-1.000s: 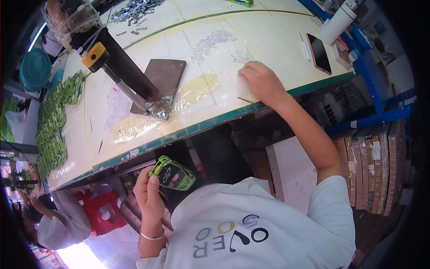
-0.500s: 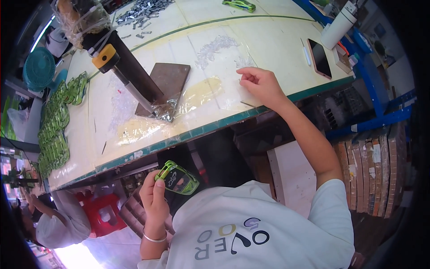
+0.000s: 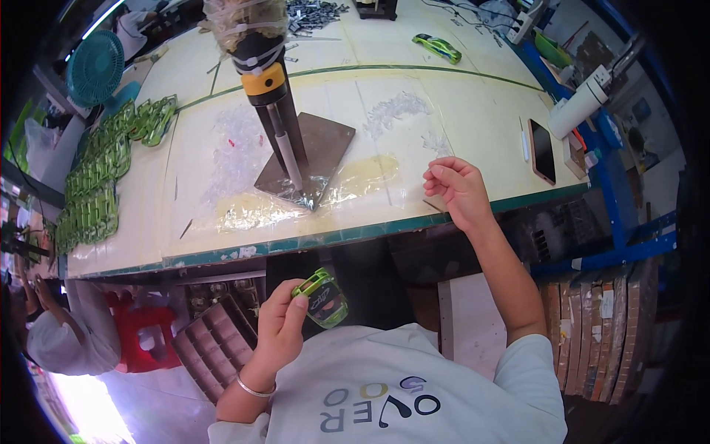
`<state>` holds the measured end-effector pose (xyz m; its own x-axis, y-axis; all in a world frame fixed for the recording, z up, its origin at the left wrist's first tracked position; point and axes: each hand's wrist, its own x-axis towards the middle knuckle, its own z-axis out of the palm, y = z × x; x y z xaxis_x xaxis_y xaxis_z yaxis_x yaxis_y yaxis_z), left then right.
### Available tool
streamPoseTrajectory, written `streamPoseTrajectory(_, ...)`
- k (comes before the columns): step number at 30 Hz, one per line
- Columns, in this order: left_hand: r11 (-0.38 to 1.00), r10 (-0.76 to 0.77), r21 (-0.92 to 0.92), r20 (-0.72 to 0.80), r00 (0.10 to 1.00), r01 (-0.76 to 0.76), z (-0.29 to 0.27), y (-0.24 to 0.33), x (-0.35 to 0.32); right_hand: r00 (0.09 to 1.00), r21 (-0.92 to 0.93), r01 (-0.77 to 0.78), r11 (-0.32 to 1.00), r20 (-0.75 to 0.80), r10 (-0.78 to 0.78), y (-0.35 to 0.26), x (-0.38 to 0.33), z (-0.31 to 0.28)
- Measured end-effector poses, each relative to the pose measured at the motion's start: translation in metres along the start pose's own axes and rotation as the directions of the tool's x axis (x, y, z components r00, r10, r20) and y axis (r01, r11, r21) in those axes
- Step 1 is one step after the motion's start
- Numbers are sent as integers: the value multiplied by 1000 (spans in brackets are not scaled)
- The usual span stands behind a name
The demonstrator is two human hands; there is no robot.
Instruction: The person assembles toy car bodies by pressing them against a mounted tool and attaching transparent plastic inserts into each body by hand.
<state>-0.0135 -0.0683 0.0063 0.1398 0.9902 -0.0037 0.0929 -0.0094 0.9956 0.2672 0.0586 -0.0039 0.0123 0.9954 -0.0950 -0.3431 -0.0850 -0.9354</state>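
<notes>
Over my lap, my left hand (image 3: 279, 327) grips a green toy car body shell (image 3: 323, 297) by one end, with its dark, see-through middle facing up. My right hand (image 3: 461, 196) hovers above the front part of the worktable (image 3: 473, 118). Its thumb and index finger are pinched together; whatever they hold, if anything, is too small to make out. Just beyond that hand lie small clear plastic pieces (image 3: 399, 115) in a loose scatter. A thin dark stick (image 3: 433, 206) rests on the tabletop beside it.
A post-mounted press tool (image 3: 275, 111) stands on a metal plate (image 3: 325, 140). Rows of green car shells (image 3: 92, 200) cover the table's left side. A phone (image 3: 542, 152) and white bottle (image 3: 580, 107) lie at right; a green car (image 3: 437, 48) sits farther back.
My view has shifted, so the table appears farther right. The right hand has drawn back toward the front edge, fingers pinched closer. The left hand still holds the car shell, now turned more edge-on.
</notes>
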Motion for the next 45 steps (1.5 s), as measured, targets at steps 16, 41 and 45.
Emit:
streamPoseTrajectory(16, 1000, -9, 22, -16, 1000, 9, -5, -6, -3, 890, -889, 393, 237, 303, -340, -10, 16, -15)
streamPoseTrajectory(41, 999, 17, 32, 9, 1000, -17, -1, 4, 0, 966, -945, 39, 326, 119, 230, -35, 29, -2)
streamPoseTrajectory(45, 999, 40, 32, 64, 997, -42, 2, 9, 2, 935, -593, -38, 804, 264, 239, -25, -15, 22)
